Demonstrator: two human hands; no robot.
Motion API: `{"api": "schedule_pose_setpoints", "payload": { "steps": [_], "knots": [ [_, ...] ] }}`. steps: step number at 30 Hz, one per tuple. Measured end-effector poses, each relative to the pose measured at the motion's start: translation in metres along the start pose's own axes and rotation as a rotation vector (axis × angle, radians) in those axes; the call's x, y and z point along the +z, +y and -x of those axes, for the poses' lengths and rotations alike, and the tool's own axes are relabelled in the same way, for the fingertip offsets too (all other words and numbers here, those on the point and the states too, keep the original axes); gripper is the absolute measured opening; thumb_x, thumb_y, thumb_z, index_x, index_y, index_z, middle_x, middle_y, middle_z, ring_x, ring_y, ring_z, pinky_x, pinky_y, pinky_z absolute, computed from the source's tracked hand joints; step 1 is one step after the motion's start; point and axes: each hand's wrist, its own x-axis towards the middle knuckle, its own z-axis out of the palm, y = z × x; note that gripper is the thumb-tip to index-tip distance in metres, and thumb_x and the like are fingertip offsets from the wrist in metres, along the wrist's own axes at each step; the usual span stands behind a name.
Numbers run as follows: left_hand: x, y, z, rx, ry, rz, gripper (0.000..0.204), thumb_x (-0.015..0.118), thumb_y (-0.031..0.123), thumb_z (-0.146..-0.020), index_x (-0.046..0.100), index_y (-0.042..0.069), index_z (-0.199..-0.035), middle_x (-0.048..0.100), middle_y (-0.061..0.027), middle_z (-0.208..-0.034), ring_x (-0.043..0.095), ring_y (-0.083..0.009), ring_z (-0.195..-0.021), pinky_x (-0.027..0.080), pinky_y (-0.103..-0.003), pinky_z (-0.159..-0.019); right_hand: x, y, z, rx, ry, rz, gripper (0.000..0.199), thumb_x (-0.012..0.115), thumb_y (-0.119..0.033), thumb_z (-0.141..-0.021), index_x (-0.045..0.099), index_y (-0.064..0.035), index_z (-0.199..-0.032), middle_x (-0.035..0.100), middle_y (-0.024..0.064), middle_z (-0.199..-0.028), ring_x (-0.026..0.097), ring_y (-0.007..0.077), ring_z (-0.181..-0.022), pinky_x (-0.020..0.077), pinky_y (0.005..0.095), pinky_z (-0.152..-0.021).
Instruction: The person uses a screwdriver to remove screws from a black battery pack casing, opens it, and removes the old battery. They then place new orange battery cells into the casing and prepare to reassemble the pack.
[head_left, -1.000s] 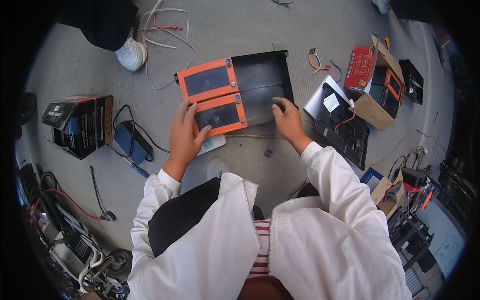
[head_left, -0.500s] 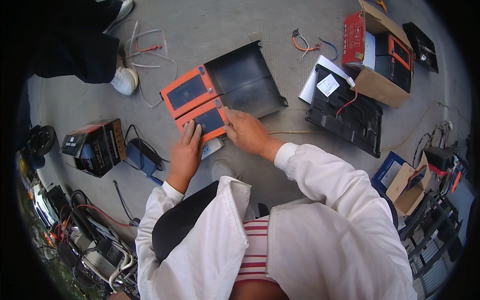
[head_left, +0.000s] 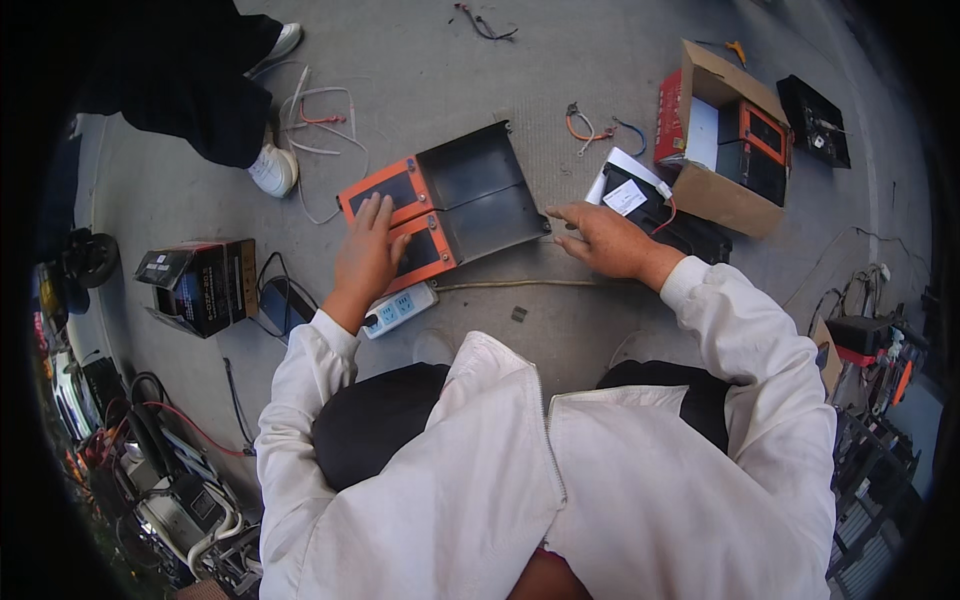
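Orange-topped battery pair (head_left: 440,205) — left hand (head_left: 365,258) flat on top, right hand (head_left: 600,238) touching its corner — neither grip closed.

A grey concrete floor (head_left: 480,60) in even daylight, seen from above through a fisheye lens. A cardboard box (head_left: 715,190) stands open at upper right, with short loose wires (head_left: 590,122) near it. A dark carton (head_left: 200,285) lies on its side at left. White cable (head_left: 310,150) loops beside another person's white shoe (head_left: 272,170). Tangled cables and equipment (head_left: 150,470) crowd the lower left edge; more gear (head_left: 870,350) sits at right.
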Motion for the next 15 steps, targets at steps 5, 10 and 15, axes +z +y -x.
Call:
{"api": "schedule_pose_setpoints", "payload": {
  "steps": [5,10,15],
  "knots": [
    [0.01,0.014,-0.001,-0.05,-0.109,-0.077,0.098,0.08,0.031,-0.084,0.025,0.002,-0.16,0.027,-0.0235,-0.165,0.031,-0.0404,-0.151,0.031,-0.046,-0.12,-0.074,0.128,0.142,0.424,0.632,-0.087,0.032,0.062,-0.017,-0.098,0.065,0.0026,-0.123,0.069,0.023,-0.118,0.067,0.0368,-0.111,0.052,0.0403,-0.096],
    [0.007,-0.002,-0.008,-0.097,-0.444,-0.159,0.085,0.081,0.027,-0.084,0.039,0.01,-0.156,0.037,-0.0195,-0.161,0.044,-0.0372,-0.143,0.035,-0.047,-0.118,-0.102,0.231,0.231,0.678,0.83,0.232,0.031,0.062,-0.016,-0.096,0.066,0.0005,-0.121,0.068,0.025,-0.118,0.064,0.0414,-0.112,0.0509,0.0449,-0.098],
    [-0.057,0.034,-0.02,-0.085,-0.447,0.126,0.065,0.076,0.023,-0.089,0.053,0.003,-0.146,0.048,-0.0256,-0.152,0.049,-0.0414,-0.138,0.041,-0.046,-0.114,-0.14,0.298,0.194,0.666,0.969,0.227,0.034,0.063,-0.017,-0.094,0.067,0.0022,-0.122,0.067,0.027,-0.119,0.063,0.0439,-0.113,0.0494,0.0468,-0.101]
  ]
}}
